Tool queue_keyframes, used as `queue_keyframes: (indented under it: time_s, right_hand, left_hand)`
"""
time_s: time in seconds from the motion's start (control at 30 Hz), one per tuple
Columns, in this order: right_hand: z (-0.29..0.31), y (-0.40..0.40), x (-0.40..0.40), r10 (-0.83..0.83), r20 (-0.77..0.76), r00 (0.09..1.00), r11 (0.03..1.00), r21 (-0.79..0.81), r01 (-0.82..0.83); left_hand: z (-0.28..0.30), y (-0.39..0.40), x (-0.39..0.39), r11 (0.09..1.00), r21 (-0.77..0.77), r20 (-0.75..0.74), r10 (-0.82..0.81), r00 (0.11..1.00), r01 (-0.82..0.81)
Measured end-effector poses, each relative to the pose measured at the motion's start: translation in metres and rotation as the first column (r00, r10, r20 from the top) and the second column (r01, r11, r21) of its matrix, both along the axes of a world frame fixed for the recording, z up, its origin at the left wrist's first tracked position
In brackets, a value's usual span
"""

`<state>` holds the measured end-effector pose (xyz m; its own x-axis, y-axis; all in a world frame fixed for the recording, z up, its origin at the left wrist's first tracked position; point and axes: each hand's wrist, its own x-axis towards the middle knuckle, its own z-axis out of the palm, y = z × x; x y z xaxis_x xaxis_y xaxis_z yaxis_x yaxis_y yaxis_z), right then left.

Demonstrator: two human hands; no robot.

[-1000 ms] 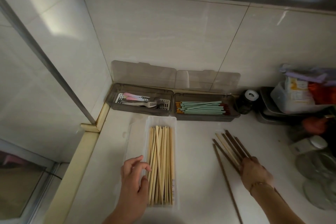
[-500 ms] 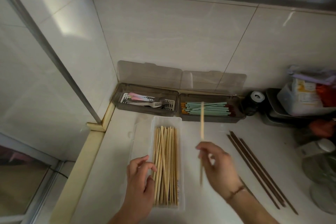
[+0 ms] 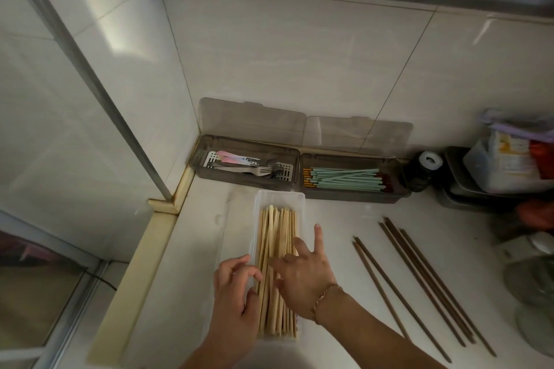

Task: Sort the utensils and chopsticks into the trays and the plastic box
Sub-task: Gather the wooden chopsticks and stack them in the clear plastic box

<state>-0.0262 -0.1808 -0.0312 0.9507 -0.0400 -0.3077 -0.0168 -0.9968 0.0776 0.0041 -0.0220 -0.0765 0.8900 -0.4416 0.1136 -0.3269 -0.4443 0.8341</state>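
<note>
Covering the pale chopsticks (image 3: 277, 237) (lower ends hidden), both hands lie apart, right hand (image 3: 302, 275) spread, left hand (image 3: 236, 287) loosely curled.

My right hand (image 3: 302, 275) lies over the pale chopsticks (image 3: 277, 249) in the clear box (image 3: 280, 196), fingers spread, touching them. My left hand (image 3: 236, 287) rests at the box's left wall, fingers loosely curled. Dark chopsticks (image 3: 419, 284) lie on the bench (image 3: 344, 225) to the right. Behind, one tray (image 3: 245, 163) holds forks, the other (image 3: 353, 178) green chopsticks.
</note>
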Motion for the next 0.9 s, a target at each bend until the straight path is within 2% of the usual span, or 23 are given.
queue_keyframes:
  time_s: [0.07,0.13,0.2,0.23,0.3,0.37,0.43,0.47,0.57,0.77,0.83,0.9]
  right_hand:
    - [-0.001,-0.004,-0.005,-0.008,0.089,0.996,0.993,0.118,-0.003]
    - [-0.002,-0.015,-0.013,-0.070,0.303,0.950,0.957,0.289,-0.022]
    - [-0.005,-0.034,-0.029,-0.232,0.532,0.814,0.911,0.412,-0.010]
    - [-0.008,-0.046,-0.039,-0.319,0.581,0.749,0.900,0.434,0.047]
    - [-0.015,-0.071,-0.065,-0.499,0.544,0.675,0.851,0.455,0.262]
    - [-0.025,-0.089,-0.093,-0.656,0.393,0.645,0.749,0.445,0.490]
    - [-0.034,-0.097,-0.113,-0.730,0.232,0.643,0.681,0.338,0.650]
    - [-0.037,-0.099,-0.120,-0.732,0.185,0.656,0.679,0.269,0.683]
    - [-0.042,-0.095,-0.127,-0.681,0.131,0.721,0.733,0.133,0.667]
    - [-0.027,-0.087,-0.114,-0.578,0.010,0.816,0.816,-0.004,0.578]
    - [-0.009,-0.089,-0.100,-0.548,0.080,0.833,0.836,0.081,0.542]
    - [0.008,-0.087,-0.087,-0.568,0.258,0.782,0.809,0.351,0.471]
  left_hand:
    - [0.000,0.000,0.000,1.000,0.001,0.003,0.003,1.000,-0.003]
    - [-0.001,-0.001,0.001,1.000,0.009,0.012,0.003,1.000,-0.003]
    - [-0.002,-0.001,0.001,1.000,0.015,-0.001,-0.006,1.000,0.006]
    - [-0.002,0.000,0.001,1.000,0.014,-0.012,-0.010,1.000,0.011]
    - [-0.003,0.001,0.001,1.000,0.006,-0.016,-0.011,1.000,0.011]
    - [-0.004,0.001,0.001,1.000,-0.006,-0.005,-0.013,1.000,0.013]
    - [-0.004,0.001,0.001,1.000,-0.005,-0.010,-0.013,1.000,0.013]
    - [-0.005,0.001,0.001,1.000,-0.004,-0.018,-0.011,1.000,0.011]
    - [-0.006,0.000,0.001,1.000,0.001,-0.020,-0.014,1.000,0.014]
    - [-0.005,0.000,0.000,1.000,0.012,-0.008,-0.013,1.000,0.013]
    - [-0.004,0.000,0.000,1.000,0.009,-0.010,-0.016,1.000,0.017]
    - [-0.004,0.000,0.000,1.000,0.009,-0.015,-0.016,1.000,0.016]
